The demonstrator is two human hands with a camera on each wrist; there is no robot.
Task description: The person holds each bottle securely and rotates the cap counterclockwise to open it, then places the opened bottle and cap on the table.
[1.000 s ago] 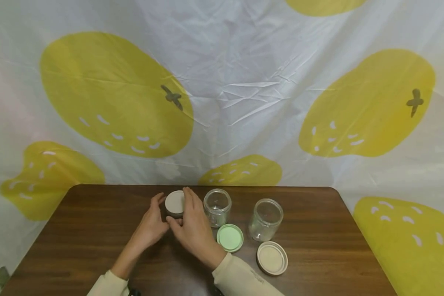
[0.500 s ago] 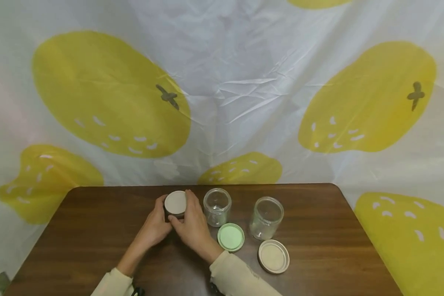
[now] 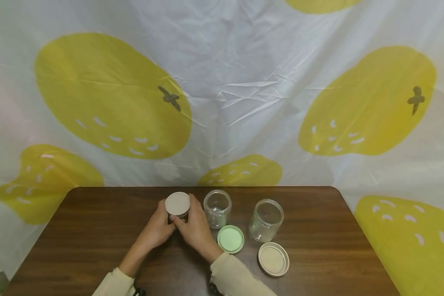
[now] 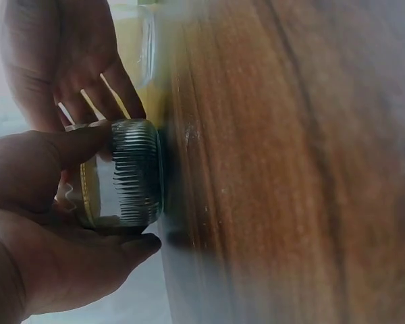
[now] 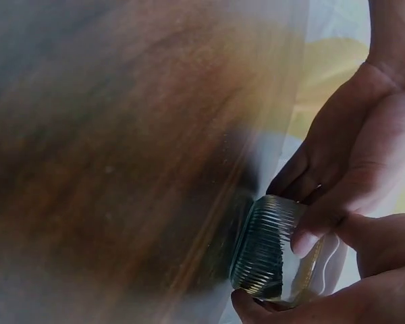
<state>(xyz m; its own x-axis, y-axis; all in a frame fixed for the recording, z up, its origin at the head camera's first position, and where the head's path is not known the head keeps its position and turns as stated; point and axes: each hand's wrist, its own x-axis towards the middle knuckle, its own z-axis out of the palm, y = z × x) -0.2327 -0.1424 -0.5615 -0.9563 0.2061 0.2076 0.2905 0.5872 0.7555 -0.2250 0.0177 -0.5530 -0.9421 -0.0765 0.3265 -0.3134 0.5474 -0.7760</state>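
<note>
A small ribbed glass jar (image 3: 177,210) with a beige lid (image 3: 177,203) stands near the back of the brown table (image 3: 77,230). Both hands hold it. My left hand (image 3: 160,225) grips its left side, with thumb and fingers curled round the ribbed glass (image 4: 133,174). My right hand (image 3: 194,224) grips the right side, its thumb pressed on the glass (image 5: 266,253). The left hand (image 5: 351,155) shows behind the jar in the right wrist view. Whether the jar's base touches the table I cannot tell.
Two open glass jars (image 3: 217,207) (image 3: 266,219) stand to the right of my hands. A green lid (image 3: 230,239) and a beige lid (image 3: 273,259) lie in front of them. A white cloth with yellow fruit prints (image 3: 222,102) hangs behind the table.
Both hands have closed in tighter round the lidded jar. The open jars and loose lids have not moved.
</note>
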